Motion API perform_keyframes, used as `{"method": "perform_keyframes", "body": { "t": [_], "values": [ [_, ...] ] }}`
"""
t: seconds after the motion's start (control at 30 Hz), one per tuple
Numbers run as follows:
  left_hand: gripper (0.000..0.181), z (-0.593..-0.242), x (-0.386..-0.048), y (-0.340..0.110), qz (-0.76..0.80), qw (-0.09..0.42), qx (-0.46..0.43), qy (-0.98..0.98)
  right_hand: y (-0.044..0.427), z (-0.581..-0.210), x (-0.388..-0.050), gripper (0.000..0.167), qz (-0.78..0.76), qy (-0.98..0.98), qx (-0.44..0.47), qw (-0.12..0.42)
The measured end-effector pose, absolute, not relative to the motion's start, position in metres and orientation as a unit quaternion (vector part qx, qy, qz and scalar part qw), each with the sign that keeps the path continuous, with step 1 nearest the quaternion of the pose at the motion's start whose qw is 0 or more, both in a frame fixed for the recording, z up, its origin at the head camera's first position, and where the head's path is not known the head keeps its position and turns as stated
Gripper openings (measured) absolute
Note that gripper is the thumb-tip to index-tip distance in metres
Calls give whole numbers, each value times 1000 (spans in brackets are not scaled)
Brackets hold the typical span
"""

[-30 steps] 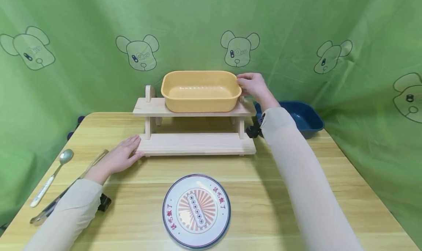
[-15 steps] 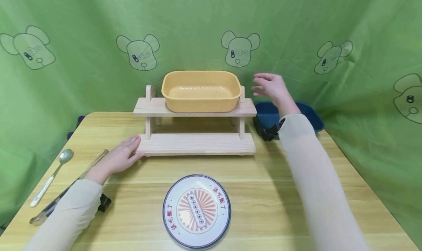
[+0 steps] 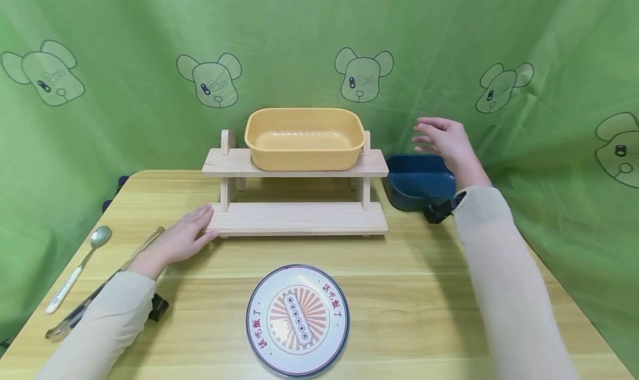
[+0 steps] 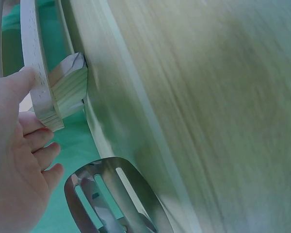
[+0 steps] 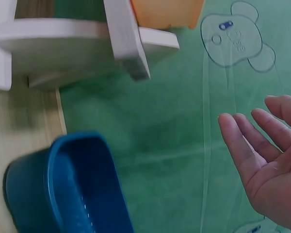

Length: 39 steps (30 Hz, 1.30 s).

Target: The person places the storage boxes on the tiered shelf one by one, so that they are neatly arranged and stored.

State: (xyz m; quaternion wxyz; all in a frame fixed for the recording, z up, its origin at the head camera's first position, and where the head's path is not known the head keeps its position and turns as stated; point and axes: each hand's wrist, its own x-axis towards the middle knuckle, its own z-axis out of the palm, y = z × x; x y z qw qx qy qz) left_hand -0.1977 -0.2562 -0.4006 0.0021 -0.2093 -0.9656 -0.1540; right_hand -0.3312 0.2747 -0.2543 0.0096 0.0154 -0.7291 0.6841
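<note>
A two-tier wooden shelf rack (image 3: 297, 219) stands at the back of the table. On its upper board sits a yellow basin (image 3: 305, 158). My left hand (image 3: 182, 238) holds the left end of the lower board; the left wrist view shows the thumb against the board's front edge (image 4: 35, 58) and the fingers around its end. My right hand (image 3: 444, 141) hangs in the air, holding nothing, fingers loosely bent, to the right of the rack. Beneath it on the table is a blue basin (image 3: 406, 194), partly hidden by the right wrist.
A round printed plate (image 3: 299, 363) lies at the front middle. At the left are a spoon (image 3: 72, 280) and a long metal utensil (image 3: 145, 241), partly under the left arm; its slotted head (image 4: 111, 194) shows near the left wrist. A green curtain (image 3: 294, 25) hangs behind.
My right hand has let go of the yellow basin's right rim and moved right, over the blue basin. The left hand and the yellow basin have stayed in place.
</note>
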Motion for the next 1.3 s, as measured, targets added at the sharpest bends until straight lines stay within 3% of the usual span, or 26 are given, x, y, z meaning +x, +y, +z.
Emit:
{"method": "perform_keyframes", "body": {
  "t": [0.13, 0.37, 1.3],
  "values": [
    [65, -400, -198, -256, -154, 0, -208, -966, 291, -257, -326, 41, 699, -714, 16, 14],
    [66, -399, -199, -257, -155, 0, -207, -966, 324, -268, -318, 17, 737, -676, 4, 29],
    [65, -403, -200, -258, -156, -2, -212, -965, 417, -328, -294, 15, 734, -665, -124, 56]
  ]
}}
